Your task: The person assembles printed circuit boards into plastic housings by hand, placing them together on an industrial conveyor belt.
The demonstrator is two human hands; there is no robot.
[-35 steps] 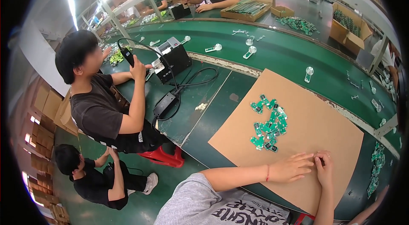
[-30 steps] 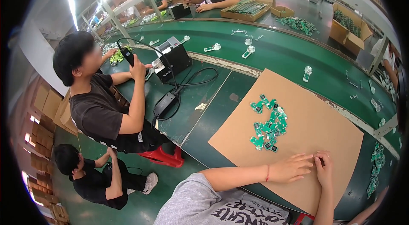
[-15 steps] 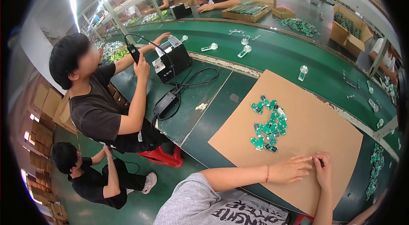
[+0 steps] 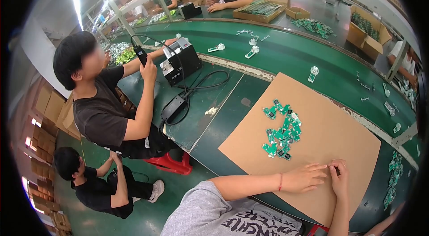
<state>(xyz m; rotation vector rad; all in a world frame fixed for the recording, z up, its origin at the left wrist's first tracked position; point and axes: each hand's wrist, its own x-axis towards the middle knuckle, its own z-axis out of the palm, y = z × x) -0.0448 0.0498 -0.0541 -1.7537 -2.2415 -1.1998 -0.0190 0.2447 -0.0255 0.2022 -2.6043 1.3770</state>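
My left hand [image 4: 307, 178], with a red string at the wrist, lies flat on a brown cardboard sheet [image 4: 250, 146], fingers stretched out. Close beside its fingertips, my right hand [image 4: 339, 177] rests on the same sheet with its fingers curled in; what they hold, if anything, is hidden. Beyond my left hand, a loose pile of small green circuit boards [image 4: 282, 133] is spread on the cardboard, some carrying dark square parts. Neither hand touches the pile.
A green conveyor belt [image 4: 277, 57] carries clear-headed plastic parts [image 4: 313, 74]. At left, a person [image 4: 100, 102] holds a black handheld device [image 4: 140, 55] beside a black box-shaped machine [image 4: 185, 64] with cables. Another person [image 4: 96, 182] sits low. More boards [image 4: 393, 178] lie at far right.
The plastic parts on the belt have shifted slightly left. The person at left has drawn the far hand back behind the machine. My hands have not moved.
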